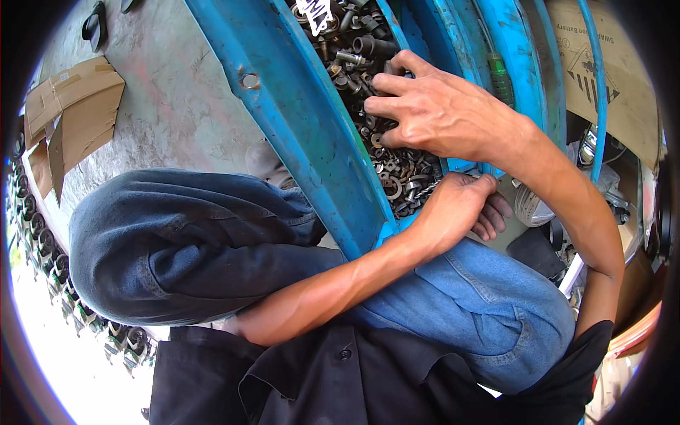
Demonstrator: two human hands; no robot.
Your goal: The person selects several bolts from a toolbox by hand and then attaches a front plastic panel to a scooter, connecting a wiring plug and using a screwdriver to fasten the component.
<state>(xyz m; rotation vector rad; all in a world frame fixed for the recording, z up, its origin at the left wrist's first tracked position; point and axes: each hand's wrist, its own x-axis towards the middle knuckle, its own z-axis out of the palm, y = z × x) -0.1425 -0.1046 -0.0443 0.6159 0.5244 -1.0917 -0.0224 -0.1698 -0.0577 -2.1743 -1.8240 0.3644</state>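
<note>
Leftmost, flattened cardboard (pixel 74 113) lies on concrete floor (pixel 177 92), upper left. Centre: blue metal tray (pixel 304 127) full of rusty nuts and washers (pixel 397 177). Left hand (pixel 457 205) is curled at the tray's lower edge; cannot tell whether it holds anything. Right hand (pixel 432 110), upper right of centre, has spread fingers picking in the heap, nothing clearly gripped. Risk: sharp burrs cut fingertips; small parts spill over the edge.
</note>
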